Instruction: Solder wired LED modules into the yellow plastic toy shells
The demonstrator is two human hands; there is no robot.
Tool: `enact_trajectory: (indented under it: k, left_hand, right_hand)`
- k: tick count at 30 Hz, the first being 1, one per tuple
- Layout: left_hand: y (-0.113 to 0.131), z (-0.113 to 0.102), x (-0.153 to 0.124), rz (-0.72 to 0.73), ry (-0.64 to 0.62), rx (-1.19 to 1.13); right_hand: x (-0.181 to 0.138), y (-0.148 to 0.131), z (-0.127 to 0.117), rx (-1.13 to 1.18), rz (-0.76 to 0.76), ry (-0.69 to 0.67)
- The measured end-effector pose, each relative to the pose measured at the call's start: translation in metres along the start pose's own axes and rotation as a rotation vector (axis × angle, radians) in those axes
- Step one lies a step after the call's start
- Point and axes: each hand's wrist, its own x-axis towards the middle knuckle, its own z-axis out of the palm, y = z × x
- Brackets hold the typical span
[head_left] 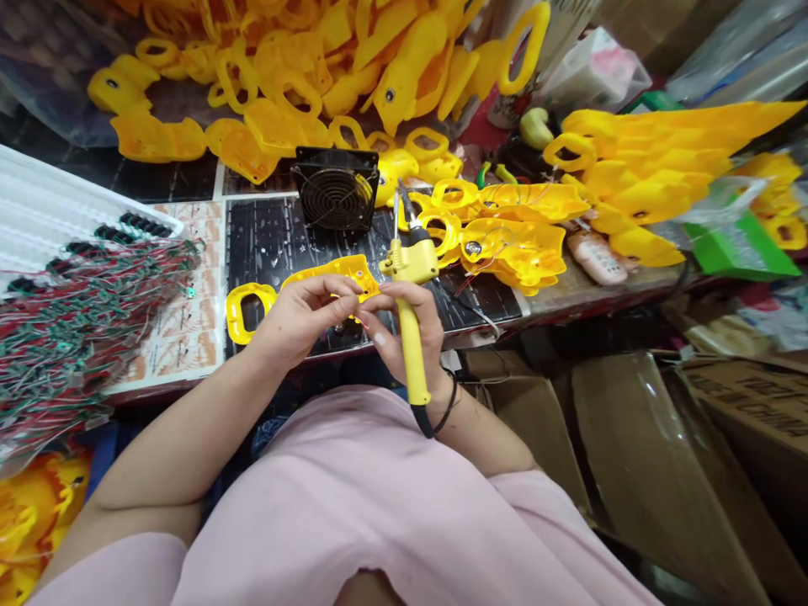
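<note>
My right hand is closed around a yellow soldering gun, its metal tip pointing away from me and its black cord hanging by the wrist. My left hand is closed in a pinch, its fingertips almost meeting those of the right. What lies between them is too small to make out, though a hint of thin red wire shows there. Just beyond the fingers lies a yellow plastic shell half with a ring-shaped handle at its left end. My hands partly cover it.
A black fan stands behind the shell. Wired yellow shells lie to the right, and a heap of yellow parts fills the back. Bundled red and green wires hang at left. Cardboard boxes stand below the table at right.
</note>
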Motion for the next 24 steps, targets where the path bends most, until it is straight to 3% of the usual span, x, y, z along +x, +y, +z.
enact_trajectory:
  k: [7,10,13,18,24]
  left_hand:
    - [0.051,-0.013,0.022,-0.002,-0.136,-0.241]
    - [0.052,-0.025,0.039,0.076,-0.140,-0.174]
    - [0.037,-0.046,0.052,0.096,-0.154,0.029]
    - [0.010,-0.079,0.055,-0.021,-0.374,0.628]
    - [-0.004,-0.063,0.047,0.224,-0.208,1.260]
  right_hand:
    - [0.004,0.004,-0.016,-0.008,0.003,0.100]
    - [0.005,0.008,-0.022,-0.013,-0.005,0.109]
    - [0.004,0.013,-0.027,-0.040,-0.014,0.111]
    - [-0.004,0.017,-0.043,-0.162,-0.013,0.069]
    - [-0.001,0.005,-0.072,-0.238,-0.108,-0.198]
